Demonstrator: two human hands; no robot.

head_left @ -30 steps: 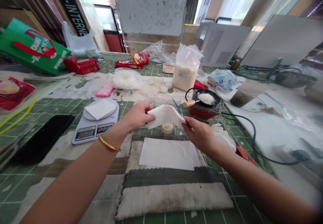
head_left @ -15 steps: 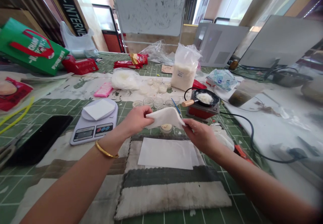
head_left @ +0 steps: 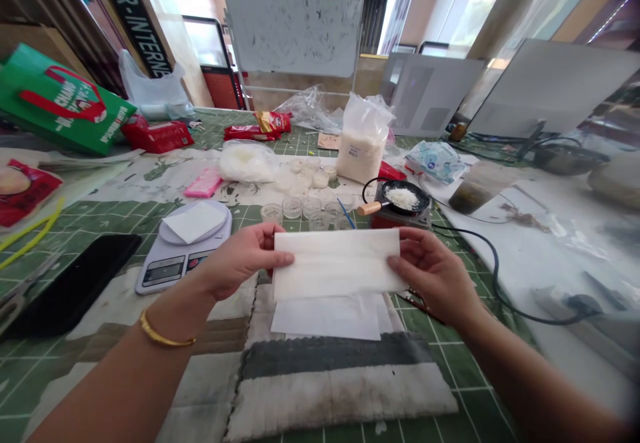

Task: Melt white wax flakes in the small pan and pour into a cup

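Note:
Between my two hands a folded white tissue (head_left: 335, 263) is stretched flat, facing me. My left hand (head_left: 243, 260) pinches its left edge, thumb in front. At the opposite edge my right hand (head_left: 435, 273) grips it the same way. Below the tissue, white paper sheets (head_left: 325, 321) lie on a striped grey and white cloth (head_left: 350, 390). Behind it stand several small clear cups (head_left: 293, 208), with a thin blue stick (head_left: 345, 212) leaning among them. The tissue now hides the small cup of pale contents seen earlier.
At left are a kitchen scale (head_left: 165, 270) bearing white paper, a black phone (head_left: 80, 283) and scissors (head_left: 20, 296). A small black pan (head_left: 403, 196) of white flakes sits on a hot plate at right, its black cable (head_left: 493, 250) trailing. Behind stands a bag of pale granules (head_left: 363, 146).
The tissue, bent and farther off before, has come nearer and been pulled flat and upright. Both hands moved closer to me and spread apart, still gripping it.

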